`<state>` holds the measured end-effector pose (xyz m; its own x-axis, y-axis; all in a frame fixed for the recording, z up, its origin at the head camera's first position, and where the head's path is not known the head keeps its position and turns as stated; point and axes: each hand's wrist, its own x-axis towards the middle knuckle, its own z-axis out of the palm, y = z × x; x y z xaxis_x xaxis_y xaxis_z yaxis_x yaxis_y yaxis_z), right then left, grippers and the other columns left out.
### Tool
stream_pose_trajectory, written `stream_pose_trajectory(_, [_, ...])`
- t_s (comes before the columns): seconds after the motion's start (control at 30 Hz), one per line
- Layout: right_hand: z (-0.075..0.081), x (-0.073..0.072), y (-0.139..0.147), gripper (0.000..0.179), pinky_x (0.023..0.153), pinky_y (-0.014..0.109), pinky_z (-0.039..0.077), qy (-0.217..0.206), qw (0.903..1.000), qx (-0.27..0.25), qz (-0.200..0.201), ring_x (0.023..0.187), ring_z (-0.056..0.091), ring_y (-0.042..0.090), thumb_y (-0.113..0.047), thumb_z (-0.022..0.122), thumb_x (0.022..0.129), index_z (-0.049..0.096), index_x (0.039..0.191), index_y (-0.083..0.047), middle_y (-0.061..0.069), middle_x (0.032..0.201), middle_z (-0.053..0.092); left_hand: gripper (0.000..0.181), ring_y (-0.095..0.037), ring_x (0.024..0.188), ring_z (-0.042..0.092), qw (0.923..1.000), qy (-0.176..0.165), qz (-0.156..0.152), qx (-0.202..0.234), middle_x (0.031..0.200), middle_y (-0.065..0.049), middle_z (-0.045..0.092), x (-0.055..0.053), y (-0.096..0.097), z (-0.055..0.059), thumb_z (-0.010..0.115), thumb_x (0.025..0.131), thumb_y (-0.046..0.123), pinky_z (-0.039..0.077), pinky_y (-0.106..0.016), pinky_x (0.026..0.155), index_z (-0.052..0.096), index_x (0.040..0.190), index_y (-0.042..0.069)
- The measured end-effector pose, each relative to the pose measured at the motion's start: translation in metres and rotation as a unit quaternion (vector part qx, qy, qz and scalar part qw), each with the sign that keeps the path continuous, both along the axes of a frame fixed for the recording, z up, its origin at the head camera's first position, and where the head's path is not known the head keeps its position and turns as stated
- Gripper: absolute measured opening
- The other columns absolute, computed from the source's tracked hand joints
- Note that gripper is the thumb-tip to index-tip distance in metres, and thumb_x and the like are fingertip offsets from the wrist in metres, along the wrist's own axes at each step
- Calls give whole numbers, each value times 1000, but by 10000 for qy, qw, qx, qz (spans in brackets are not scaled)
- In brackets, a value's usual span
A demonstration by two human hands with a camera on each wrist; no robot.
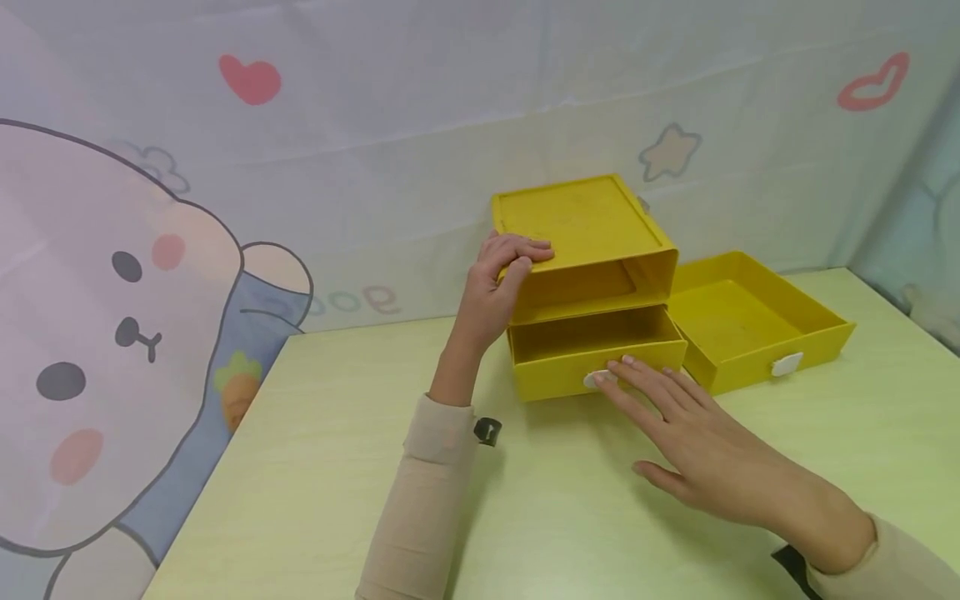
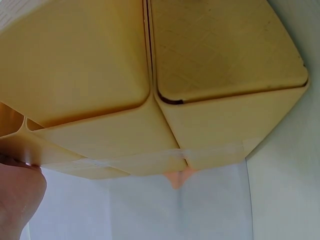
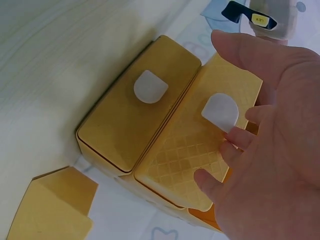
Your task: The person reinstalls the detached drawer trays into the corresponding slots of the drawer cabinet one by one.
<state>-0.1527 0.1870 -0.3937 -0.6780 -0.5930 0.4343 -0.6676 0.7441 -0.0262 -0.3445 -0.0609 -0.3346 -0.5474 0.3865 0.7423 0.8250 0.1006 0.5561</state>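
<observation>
A yellow drawer cabinet [image 1: 585, 218] stands on the table with its upper slot showing bare inside. Below that slot a yellow drawer [image 1: 551, 379] is pulled partway out. My left hand [image 1: 498, 283] rests on the cabinet's upper left front corner, fingers lying over the top. With straight fingers my right hand [image 1: 705, 458] touches the drawer front at its white pull tab [image 1: 596, 381], thumb held apart. The right wrist view shows another drawer front [image 3: 135, 107] with its own white tab, pushed in beneath the pulled one.
A separate yellow drawer [image 1: 757, 329] sits on the table to the cabinet's right, its white tab facing front. Behind the table [image 1: 330, 467] hangs a pale cloth [image 1: 420, 167] printed with a cartoon animal, hearts and a star.
</observation>
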Motion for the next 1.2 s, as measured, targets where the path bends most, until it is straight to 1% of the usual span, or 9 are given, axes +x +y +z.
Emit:
stream_pose_trajectory(0.2, [-5,-2,2,114,133,45,15,-5,10000,1,29,160,26,27,-24,93,81,22,171,-19,11,174,27,34,-25,129,59,10000,15,-5,16,126,-17,72,0,0,-1,46,110,12,7,-41,134,76,116,-1])
stream_pose_trajectory(0.43, [-4,-5,5,110,131,52,22,-265,9995,-114,83,161,24,25,-24,90,85,22,171,-19,8,176,24,33,-24,128,59,10000,-23,-3,56,125,-17,72,0,1,0,46,109,11,7,-37,134,77,115,-1])
stream_pose_trajectory(0.5, [-5,-7,5,110,131,51,20,-318,9993,-144,108,162,23,25,-24,89,86,20,171,-18,9,176,23,33,-25,129,59,10000,-37,13,81,125,-17,72,1,1,1,46,109,11,7,-37,134,77,114,-1])
stream_pose_trajectory(0.63, [-8,-9,4,111,134,44,12,-371,9991,-188,104,163,19,23,-25,88,88,15,172,-15,9,176,21,33,-25,129,58,9999,-55,42,112,124,-17,72,0,2,0,46,108,10,8,-39,134,77,113,-1])
stream_pose_trajectory(0.7, [-9,-9,4,111,134,44,12,-340,9992,-216,66,163,20,25,-25,87,89,14,172,-13,9,176,21,33,-24,129,58,9999,-66,49,111,124,-16,73,0,2,0,46,108,10,8,-39,134,77,113,-1])
stream_pose_trajectory(0.8, [-10,-11,1,111,130,52,24,-202,9995,-237,8,160,28,30,-25,87,88,16,172,-13,9,175,24,34,-24,129,58,9999,-81,74,82,124,-16,73,0,1,1,46,108,11,8,-39,134,77,113,-1])
stream_pose_trajectory(0.93, [-8,-13,-3,109,116,66,40,-21,9997,-230,-31,155,35,35,-24,89,86,21,171,-13,10,174,27,34,-23,129,57,9999,-92,99,64,124,-15,73,0,0,2,45,108,11,8,-37,134,77,113,0])
stream_pose_trajectory(1.03, [-6,-15,-4,107,111,67,43,38,9995,-310,-9,153,37,37,-21,89,85,25,170,-11,11,173,31,34,-24,129,57,9999,-63,104,62,124,-15,73,0,-1,2,45,108,11,7,-38,134,77,113,0])
stream_pose_trajectory(1.2, [-1,-17,-1,103,109,62,48,104,9992,-370,131,147,46,38,-19,90,84,30,168,-9,14,169,38,35,-23,129,57,9999,-63,109,2,125,-15,73,0,0,1,45,108,12,8,-39,134,77,113,0])
